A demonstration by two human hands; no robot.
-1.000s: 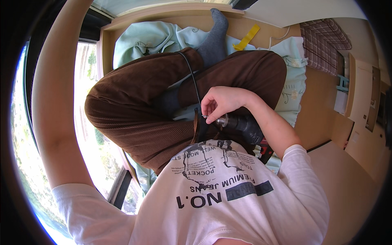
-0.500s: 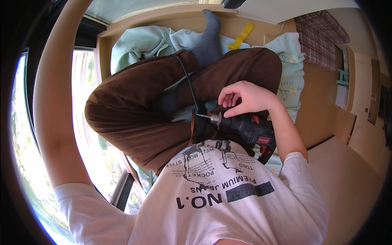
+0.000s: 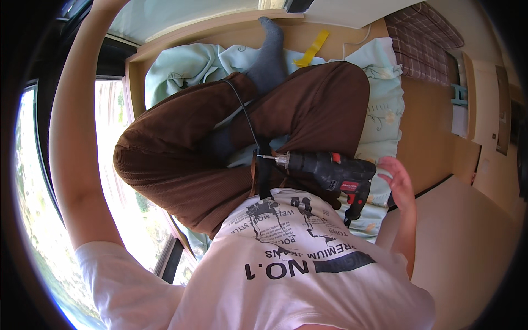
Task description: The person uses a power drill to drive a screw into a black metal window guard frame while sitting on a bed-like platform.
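A black corded power drill (image 3: 330,173) with red parts lies across my lap. Its metal chuck (image 3: 282,159) and a thin drill bit (image 3: 265,157) point left, and a black side handle (image 3: 264,175) stands near the chuck. The drill's grip hangs at its right end, toward my shirt. Just beyond that end is my right hand (image 3: 397,179), open, fingers loosely curved beside the drill's rear and nothing visible in them. My left arm (image 3: 77,137) reaches up along the left side, and its hand is cut off by the top edge.
Under my crossed legs lies a pale green cloth (image 3: 187,58) with a ruffled edge. A yellow strip (image 3: 312,48) lies past my socked foot (image 3: 269,52). A black cord (image 3: 245,110) crosses my leg. Bright window glass (image 3: 129,165) is at left, a plaid cushion (image 3: 421,47) at far right.
My right hand has moved from above the drill's chuck to its rear end at right. The drill now sits slightly higher and its whole body shows. My left arm stays raised.
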